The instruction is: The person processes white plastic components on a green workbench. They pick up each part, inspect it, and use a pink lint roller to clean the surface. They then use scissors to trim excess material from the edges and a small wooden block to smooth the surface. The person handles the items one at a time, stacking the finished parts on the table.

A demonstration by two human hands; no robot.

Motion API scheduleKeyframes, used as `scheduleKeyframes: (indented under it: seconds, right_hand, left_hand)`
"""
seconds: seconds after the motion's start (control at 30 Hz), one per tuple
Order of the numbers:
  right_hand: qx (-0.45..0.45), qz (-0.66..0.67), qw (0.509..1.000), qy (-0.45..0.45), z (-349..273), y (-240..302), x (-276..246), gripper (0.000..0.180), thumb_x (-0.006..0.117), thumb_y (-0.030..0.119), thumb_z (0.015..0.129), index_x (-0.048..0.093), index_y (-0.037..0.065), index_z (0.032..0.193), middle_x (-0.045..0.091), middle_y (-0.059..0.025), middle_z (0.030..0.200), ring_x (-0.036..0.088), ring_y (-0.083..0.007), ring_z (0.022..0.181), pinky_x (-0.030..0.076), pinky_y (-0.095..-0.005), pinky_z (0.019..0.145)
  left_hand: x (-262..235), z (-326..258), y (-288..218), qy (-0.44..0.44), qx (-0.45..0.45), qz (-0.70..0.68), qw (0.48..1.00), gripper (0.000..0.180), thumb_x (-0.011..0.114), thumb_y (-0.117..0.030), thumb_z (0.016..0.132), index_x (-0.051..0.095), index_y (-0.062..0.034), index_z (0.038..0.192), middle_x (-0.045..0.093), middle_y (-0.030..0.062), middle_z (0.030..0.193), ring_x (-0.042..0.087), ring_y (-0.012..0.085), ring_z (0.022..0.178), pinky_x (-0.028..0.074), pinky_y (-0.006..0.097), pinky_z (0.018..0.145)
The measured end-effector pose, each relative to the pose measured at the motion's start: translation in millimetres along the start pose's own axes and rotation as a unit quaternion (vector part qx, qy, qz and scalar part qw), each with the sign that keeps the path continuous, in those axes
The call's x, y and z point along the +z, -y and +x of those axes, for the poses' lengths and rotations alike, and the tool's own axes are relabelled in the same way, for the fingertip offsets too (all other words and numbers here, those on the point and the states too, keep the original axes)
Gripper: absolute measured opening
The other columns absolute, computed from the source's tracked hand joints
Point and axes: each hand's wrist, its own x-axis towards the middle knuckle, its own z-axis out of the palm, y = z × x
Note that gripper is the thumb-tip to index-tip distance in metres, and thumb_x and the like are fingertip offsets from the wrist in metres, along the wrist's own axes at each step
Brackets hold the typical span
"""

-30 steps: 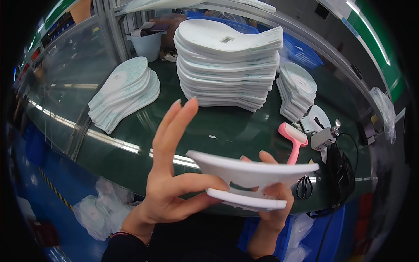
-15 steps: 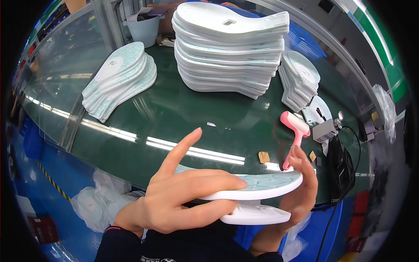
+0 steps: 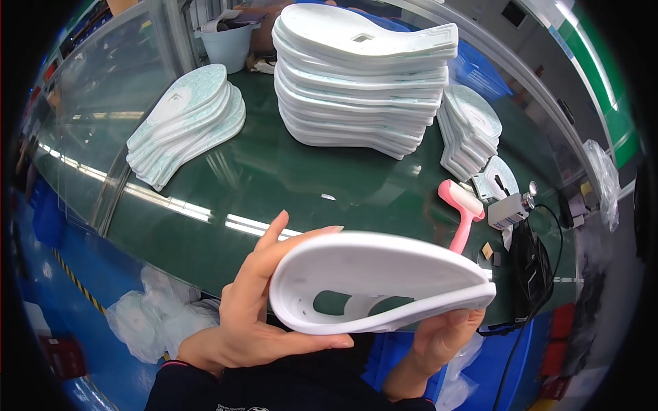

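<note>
A white foam shoe sole (image 3: pixel 384 267) is held in front of me with its hollow side turned toward the camera. My left hand (image 3: pixel 257 312) cups its rounded heel end, fingers curled under and over the rim. Under the pointed toe end, my right hand (image 3: pixel 432 342) supports it from below, mostly hidden by the sole. A tall stack of the same white soles (image 3: pixel 360 82) stands at the back of the green table (image 3: pixel 288 178).
A pile of pale patterned insoles (image 3: pixel 185 127) lies at the left, a smaller pile (image 3: pixel 469 130) at the right. A pink hand roller (image 3: pixel 462 212), a small metal device (image 3: pixel 507 205) and black cable sit near the right edge. A light blue bucket (image 3: pixel 226 44) stands behind.
The sole has been tilted up from lying flat, edge-on, so that its hollow side now faces me. Both hands have stayed on it, and the view has shifted closer.
</note>
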Motion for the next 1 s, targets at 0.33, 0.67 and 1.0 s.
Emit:
scheduleKeyframes:
  seconds: [0.33, 0.67, 1.0]
  right_hand:
    - [0.0, 0.002, 0.992, 0.13, 4, -33, -24, 0.017, 0.067, 0.0, 0.07, 0.056, 0.001, 0.083, 0.061, -0.0113, 0.08, 0.05, -0.0311, 0.107, 0.03, -0.0576, 0.099]
    - [0.026, -0.069, 0.983, 0.167, -3, -48, -20, 0.011, 0.064, 0.003, 0.072, 0.062, 0.002, 0.083, 0.064, -0.0108, 0.081, 0.052, -0.0295, 0.105, 0.033, -0.0488, 0.098]
    - [-0.3, -0.422, 0.817, 0.255, 18, 19, -1, 0.042, 0.077, 0.012, 0.055, 0.061, 0.019, 0.094, 0.065, 0.0078, 0.079, 0.058, -0.0196, 0.095, 0.034, -0.052, 0.098]
  left_hand:
    - [-5, 25, -28, 0.072, 0.08, 0.176, 0.978, 0.037, 0.079, -0.026, 0.063, 0.061, -0.0123, 0.093, 0.068, -0.0037, 0.084, 0.05, 0.0181, 0.11, 0.01, 0.057, 0.105]
    - [-8, 21, -37, 0.115, 0.121, 0.273, 0.947, 0.038, 0.075, -0.023, 0.068, 0.061, -0.0193, 0.103, 0.066, -0.0075, 0.093, 0.051, 0.0156, 0.106, 0.008, 0.064, 0.102]
    - [19, 28, -24, 0.127, 0.119, 0.329, 0.928, 0.046, 0.074, -0.013, 0.063, 0.059, -0.0083, 0.106, 0.063, 0.0091, 0.102, 0.054, 0.0306, 0.108, 0.03, 0.055, 0.098]
